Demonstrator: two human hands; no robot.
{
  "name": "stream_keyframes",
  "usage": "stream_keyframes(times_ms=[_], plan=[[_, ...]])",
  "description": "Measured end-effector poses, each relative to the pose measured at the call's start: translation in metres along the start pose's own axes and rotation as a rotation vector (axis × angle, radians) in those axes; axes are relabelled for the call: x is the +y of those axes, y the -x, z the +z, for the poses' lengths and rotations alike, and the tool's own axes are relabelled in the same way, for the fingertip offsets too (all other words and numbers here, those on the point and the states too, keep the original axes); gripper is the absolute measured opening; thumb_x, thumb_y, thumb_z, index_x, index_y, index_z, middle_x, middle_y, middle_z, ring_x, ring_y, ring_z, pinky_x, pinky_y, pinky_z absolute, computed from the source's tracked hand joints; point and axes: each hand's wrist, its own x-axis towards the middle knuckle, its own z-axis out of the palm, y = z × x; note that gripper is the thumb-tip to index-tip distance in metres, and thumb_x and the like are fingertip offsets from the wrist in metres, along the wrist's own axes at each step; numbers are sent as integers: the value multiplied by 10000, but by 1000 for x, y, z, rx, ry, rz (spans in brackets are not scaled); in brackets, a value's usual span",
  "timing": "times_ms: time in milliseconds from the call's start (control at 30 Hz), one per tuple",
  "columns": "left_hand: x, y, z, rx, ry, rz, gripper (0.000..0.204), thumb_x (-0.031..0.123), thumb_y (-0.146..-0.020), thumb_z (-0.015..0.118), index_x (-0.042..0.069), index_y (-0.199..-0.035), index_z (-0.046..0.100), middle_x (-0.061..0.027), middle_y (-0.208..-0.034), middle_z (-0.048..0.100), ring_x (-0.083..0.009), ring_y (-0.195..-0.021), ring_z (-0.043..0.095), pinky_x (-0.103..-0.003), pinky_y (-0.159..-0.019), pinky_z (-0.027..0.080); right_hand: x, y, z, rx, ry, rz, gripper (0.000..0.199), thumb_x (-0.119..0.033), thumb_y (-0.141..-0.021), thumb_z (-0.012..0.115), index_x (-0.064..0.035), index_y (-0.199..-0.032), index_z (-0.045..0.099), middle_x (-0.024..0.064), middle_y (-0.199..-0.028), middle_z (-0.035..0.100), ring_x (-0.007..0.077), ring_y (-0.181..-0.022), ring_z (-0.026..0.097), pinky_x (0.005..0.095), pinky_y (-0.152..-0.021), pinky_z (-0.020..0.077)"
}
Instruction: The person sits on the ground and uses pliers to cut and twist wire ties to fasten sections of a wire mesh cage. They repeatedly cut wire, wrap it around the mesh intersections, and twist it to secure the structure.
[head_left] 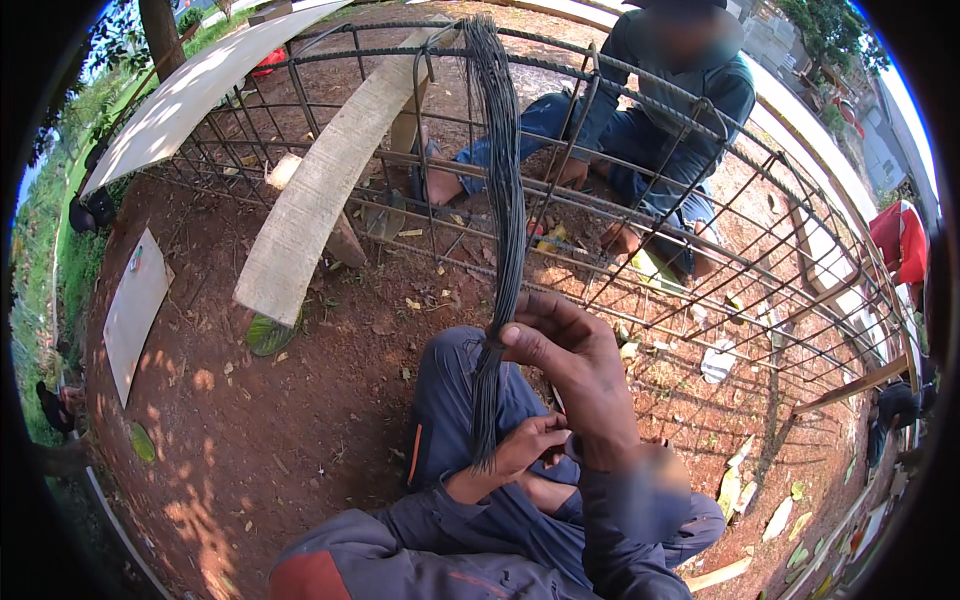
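A long bundle of thin dark tie wire (503,170) hangs down in front of me, its upper end at the top bars of a rebar cage (292,62). Around its lower part, my right hand (585,375) is closed, thumb and fingers pinching the strands. The loose wire ends fan out below that grip, over my bent knee. Just beside those ends is my left hand (522,445), fingers curled together. What it holds, if anything, I cannot make out.
A rough wooden plank (325,185) leans through the cage. Beyond the bars sits another person (670,130), hands low near the cage. Pale boards (200,95) lie at the upper left. Leaves and scraps (718,362) litter the red soil.
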Motion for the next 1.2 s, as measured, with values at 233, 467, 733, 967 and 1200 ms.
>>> stream_keyframes(times_ms=[233,467,733,967,1200], plan=[[111,56,-36,373,-282,353,196,159,-1029,631,14,-1159,653,-15,-863,669,-64,-678,602,-220,-591,481,2,2,-19,92,51,-37,356,-136,-962,749,75,-1236,667,123,-1056,747,174,-960,720,316,-837,591],[214,56,25,396,-408,724,269,208,-1030,652,-14,-1181,672,-46,-924,698,-43,-724,600,-208,-611,466,6,4,-25,175,45,-96,235,-104,-980,715,38,-1166,696,81,-994,745,146,-884,727,290,-779,611],[223,43,55,325,-557,701,295,251,-945,768,-9,-1067,701,3,-847,687,-33,-721,570,-227,-633,444,1,5,-26,170,125,-124,200,-120,-971,727,32,-1099,711,61,-973,733,125,-856,707,274,-759,607],[233,61,58,321,-530,652,196,191,-971,732,18,-1058,702,25,-835,683,-9,-691,570,-202,-583,428,-7,-2,-30,175,79,-108,253,-174,-969,741,32,-1112,709,43,-940,704,89,-796,667,276,-698,598],[237,63,48,324,-554,628,168,175,-973,733,29,-1052,706,28,-818,685,-2,-669,565,-188,-576,421,-15,-21,-21,100,163,-106,250,-199,-963,759,37,-1032,715,41,-838,701,96,-726,665,266,-672,578]])
